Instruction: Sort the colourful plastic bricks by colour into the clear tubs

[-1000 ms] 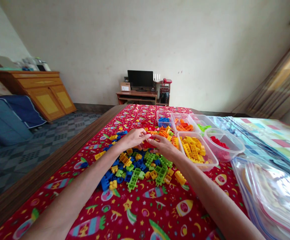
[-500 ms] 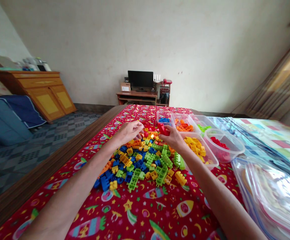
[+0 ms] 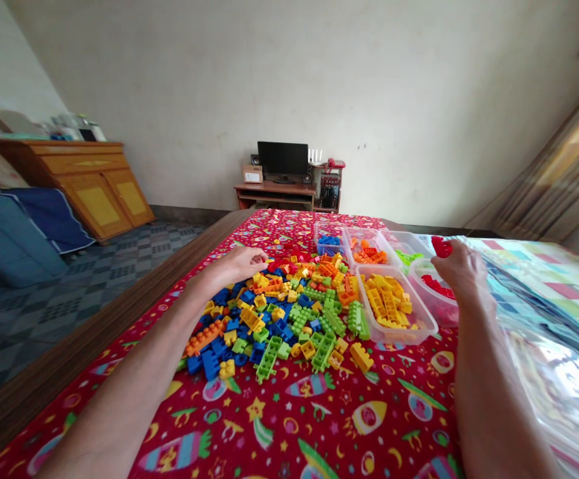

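My right hand (image 3: 463,267) is closed around a red toy brick (image 3: 441,247), held up over the round clear tub (image 3: 451,313) of red bricks. At the far left edge of the pile, my left hand (image 3: 243,263) has its fingers curled in among the bricks; what they hold, if anything, is hidden. The mixed pile of toy bricks (image 3: 274,313) in blue, green, yellow, orange and red spreads over the red patterned cloth (image 3: 279,426). Several red bricks (image 3: 284,266) lie just right of my left fingers.
Right of the pile stand clear boxes: one with yellow bricks (image 3: 389,299), one with orange bricks (image 3: 369,255), one with blue bricks (image 3: 330,243) and one with green bricks (image 3: 409,255). Clear lids (image 3: 553,372) lie at the right, beside my right forearm.
My right hand has moved right with the red brick, from above the pile to over the round tub. My left hand has shifted slightly left and its fingers have curled more.
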A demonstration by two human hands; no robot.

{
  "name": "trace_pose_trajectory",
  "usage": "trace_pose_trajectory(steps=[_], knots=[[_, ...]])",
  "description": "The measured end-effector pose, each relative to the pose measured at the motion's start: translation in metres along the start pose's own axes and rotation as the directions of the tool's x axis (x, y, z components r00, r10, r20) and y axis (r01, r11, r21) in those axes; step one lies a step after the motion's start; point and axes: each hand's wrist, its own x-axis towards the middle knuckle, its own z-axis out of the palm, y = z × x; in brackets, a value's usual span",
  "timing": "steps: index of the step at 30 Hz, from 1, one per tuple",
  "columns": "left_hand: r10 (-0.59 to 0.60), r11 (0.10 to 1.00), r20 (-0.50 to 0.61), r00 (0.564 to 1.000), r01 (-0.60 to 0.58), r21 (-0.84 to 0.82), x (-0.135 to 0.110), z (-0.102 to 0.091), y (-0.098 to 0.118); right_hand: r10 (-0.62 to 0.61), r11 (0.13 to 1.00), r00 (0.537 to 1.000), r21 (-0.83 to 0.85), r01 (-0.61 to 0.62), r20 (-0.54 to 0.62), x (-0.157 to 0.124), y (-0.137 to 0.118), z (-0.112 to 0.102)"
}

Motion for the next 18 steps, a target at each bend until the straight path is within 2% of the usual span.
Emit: trace_pose_trajectory(steps=[3,7,10,13,15,18], knots=[[0.016,0.997,0.122,0.992,-0.024,0.067,-0.002,-0.002,0.000,0.070,0.998,0.996,-0.010,-0.070,0.060,0.002,0.016,0.006],[0.019,0.982,0.233,0.972,-0.062,0.178,-0.007,-0.001,0.014,0.016,0.999,1.000,0.040,-0.017,0.026,0.001,0.015,0.007],[0.036,0.961,0.254,0.966,-0.103,0.258,-0.010,0.005,0.025,-0.051,0.996,0.997,0.071,0.054,-0.052,-0.002,-0.006,0.000],[0.063,0.951,0.232,0.971,-0.129,0.282,-0.008,0.013,0.026,-0.154,0.977,0.982,0.130,0.168,-0.108,-0.011,-0.039,-0.007],[0.104,0.961,0.198,0.975,-0.150,0.233,-0.006,0.017,0.024,-0.267,0.937,0.956,0.199,0.287,-0.125,-0.021,-0.061,-0.007],[0.177,0.976,0.142,0.974,-0.192,0.104,-0.002,0.020,0.022,-0.453,0.826,0.887,0.332,0.456,-0.091,-0.045,-0.093,-0.001]])
